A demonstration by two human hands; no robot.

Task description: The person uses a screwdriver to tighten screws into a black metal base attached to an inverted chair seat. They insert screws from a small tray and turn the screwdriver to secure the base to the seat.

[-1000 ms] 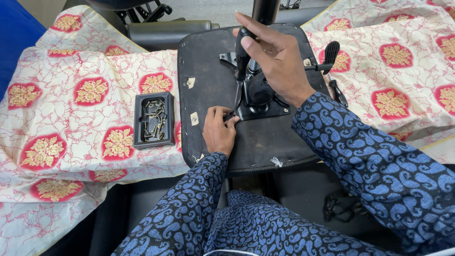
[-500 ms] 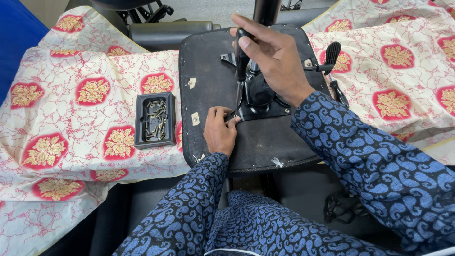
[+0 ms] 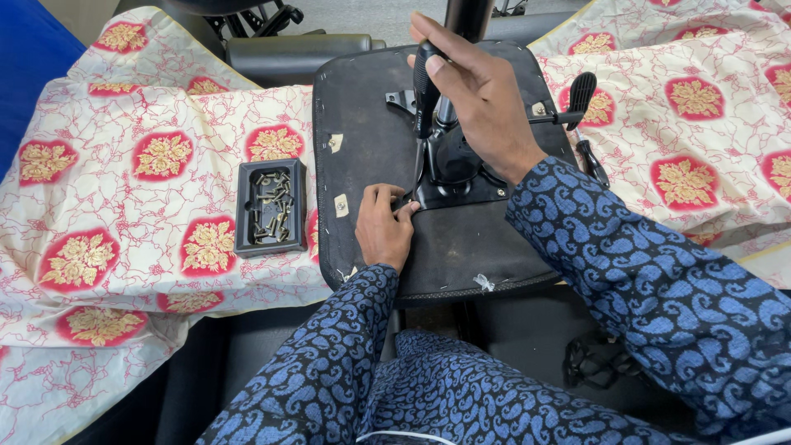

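An upturned black chair seat point(image 3: 362, 107) lies in front of me, its metal mechanism plate point(image 3: 461, 169) bolted at the middle. My right hand point(image 3: 482, 99) grips the black handle of a screwdriver point(image 3: 424, 86) held upright, its shaft running down to the plate's near left corner. My left hand point(image 3: 383, 231) rests on the seat with its fingertips pinched at that same corner, around the tool's tip. Whatever sits under the fingertips is hidden.
A small black tray point(image 3: 269, 206) with several screws sits left of the seat on a white cloth with red and gold medallions point(image 3: 148, 165). A black lever knob point(image 3: 582, 89) sticks out right of the plate. A padded armrest point(image 3: 297, 51) lies behind.
Almost nothing moved. My right hand and the screwdriver handle stay upright in the same place, and my left fingers remain at the plate's corner.
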